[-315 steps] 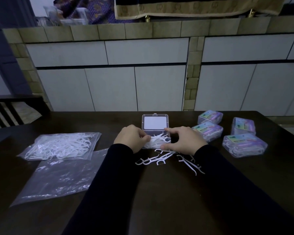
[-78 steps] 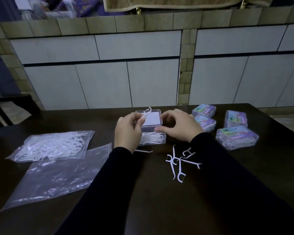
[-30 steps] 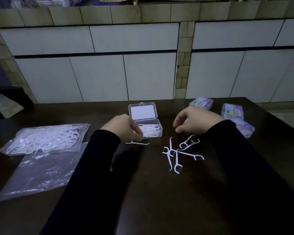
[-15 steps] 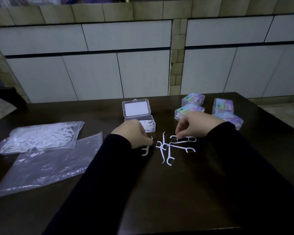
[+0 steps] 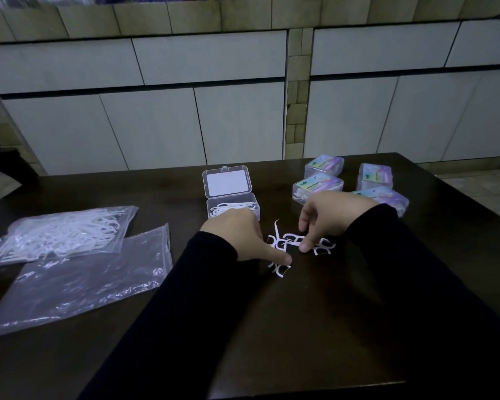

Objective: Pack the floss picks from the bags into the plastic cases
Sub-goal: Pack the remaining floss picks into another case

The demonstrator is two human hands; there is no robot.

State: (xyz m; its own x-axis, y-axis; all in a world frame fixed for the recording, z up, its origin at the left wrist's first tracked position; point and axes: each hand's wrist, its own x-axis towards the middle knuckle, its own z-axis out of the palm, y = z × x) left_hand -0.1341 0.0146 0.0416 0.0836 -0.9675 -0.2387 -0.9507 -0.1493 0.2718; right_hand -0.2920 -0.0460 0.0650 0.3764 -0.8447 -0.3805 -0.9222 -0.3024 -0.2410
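Both hands work over a small scatter of loose floss picks (image 5: 283,243) on the dark worktop (image 5: 300,327), just in front of the open clear case (image 5: 233,207), which is partly filled with picks. The left hand (image 5: 237,238) presses down on them, its grip curled; the right hand (image 5: 326,217) pinches at one. A full bag (image 5: 61,233) and an emptied bag (image 5: 78,281) lie to the left, four closed cases (image 5: 350,183) to the right.

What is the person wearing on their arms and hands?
Both arms are covered by long, plain dark sleeves, black or near it, ending at the wrists. The left hand and right hand are bare: no gloves, and no rings, watch or bracelets show. The sleeves carry no visible markings in this dim light.
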